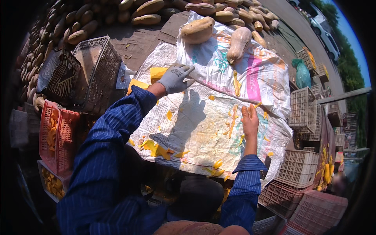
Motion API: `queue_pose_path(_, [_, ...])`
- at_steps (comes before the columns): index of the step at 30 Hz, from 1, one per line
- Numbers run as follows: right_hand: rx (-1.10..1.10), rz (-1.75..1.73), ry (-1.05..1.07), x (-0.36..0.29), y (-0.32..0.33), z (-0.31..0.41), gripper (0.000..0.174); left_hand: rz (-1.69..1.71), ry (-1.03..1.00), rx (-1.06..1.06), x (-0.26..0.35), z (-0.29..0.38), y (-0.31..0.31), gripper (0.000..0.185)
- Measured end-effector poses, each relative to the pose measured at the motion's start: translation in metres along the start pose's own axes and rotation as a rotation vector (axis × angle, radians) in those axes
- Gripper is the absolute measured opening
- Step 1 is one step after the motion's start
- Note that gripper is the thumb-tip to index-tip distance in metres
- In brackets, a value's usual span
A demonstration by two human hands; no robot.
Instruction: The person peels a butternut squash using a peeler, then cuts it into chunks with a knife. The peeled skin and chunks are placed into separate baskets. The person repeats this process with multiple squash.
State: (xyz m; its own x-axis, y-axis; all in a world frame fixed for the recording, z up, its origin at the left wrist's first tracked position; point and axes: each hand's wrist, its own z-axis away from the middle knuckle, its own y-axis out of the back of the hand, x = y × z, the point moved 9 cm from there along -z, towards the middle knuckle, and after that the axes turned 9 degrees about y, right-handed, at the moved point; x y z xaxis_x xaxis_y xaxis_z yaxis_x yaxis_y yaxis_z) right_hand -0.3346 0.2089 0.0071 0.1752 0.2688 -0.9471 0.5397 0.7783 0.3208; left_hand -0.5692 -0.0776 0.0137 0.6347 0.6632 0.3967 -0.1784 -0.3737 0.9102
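Observation:
My left hand (176, 78), in a grey work glove, has its fingers spread over a white woven plastic sheet (202, 132). Beside its wrist and palm lie a cut block of orange squash (157, 73) and another cut piece (138, 84). My right hand (250, 121) is bare and near the sheet's right side, fingers pointing forward. A small yellow sliver (258, 105) is at its fingertips; whether it is gripped is unclear. Beyond the hands, two whole tan squashes, one (197, 30) left and one (239, 44) right, rest on a printed woven sack (217, 63).
Peel scraps (155, 149) litter the sheet. A dark plastic crate (100, 73) stands left, above a pink crate (63, 138) holding orange pieces. Stacked crates (296, 169) line the right. Heaped squashes (147, 13) lie ahead; a parked white vehicle (324, 35) is far right.

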Motion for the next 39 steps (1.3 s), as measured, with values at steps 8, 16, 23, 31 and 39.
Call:
queue_pose_path(8, [0.095, 0.226, 0.127, 0.032, -0.057, -0.22, 0.116, -0.026, -0.18, 0.04, 0.004, -0.009, -0.05, 0.062])
queue_pose_path(16, [0.192, 0.364, 0.069, 0.053, -0.095, -0.323, 0.133, 0.115, -0.079, 0.036, -0.008, -0.032, -0.084, 0.066])
queue_pose_path(23, [0.146, 0.589, -0.14, 0.032, -0.121, -0.356, 0.147, 0.117, 0.026, -0.048, -0.013, -0.042, -0.088, 0.067])
queue_pose_path(31, [0.149, -0.045, -0.151, 0.062, -0.112, -0.366, 0.118, 0.119, 0.08, -0.125, -0.015, -0.055, -0.089, 0.065])
queue_pose_path(39, [0.004, -0.827, -0.432, 0.053, -0.069, -0.363, 0.074, 0.072, 0.086, -0.137, -0.015, -0.057, -0.1, 0.066])
